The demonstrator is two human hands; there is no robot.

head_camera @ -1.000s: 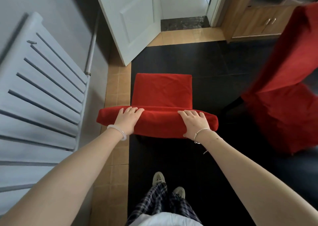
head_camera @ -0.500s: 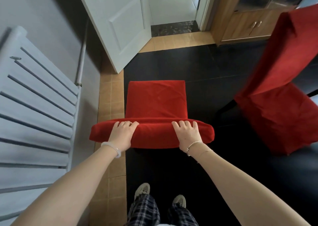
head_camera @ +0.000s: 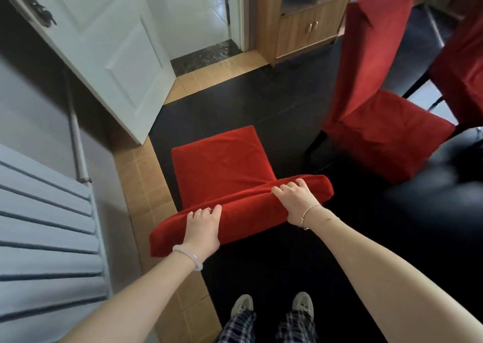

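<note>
Radiator (head_camera: 47,212) and grey wall run down the left side, with the white door (head_camera: 104,55) standing open beyond them. Left hand (head_camera: 202,229) grips the padded chair back (head_camera: 248,209), fingers curled over its top edge and palm on the near face. The chair (head_camera: 222,159) is directly in front of the person, and its seat points away, toward the door. Key relation: the long axis of the chair back isn't square to the body. It runs diagonally from near-left to far-right. That puts the left hand closer to the body and lower in the view. The right hand (head_camera: 296,202) is farther out, and its fingers also close over the top edge. Both hands sit inboard of the ends, well apart from each other. The left end of the back hangs over the tan tile strip (head_camera: 141,175), near the wall. My read is that any turn or push on that side has little room. The second chair (head_camera: 379,133) stands to the right, apart from the held one, with dark floor between them. That's probably the freer side, but it's bounded. I can't see the chair legs from here.
</note>
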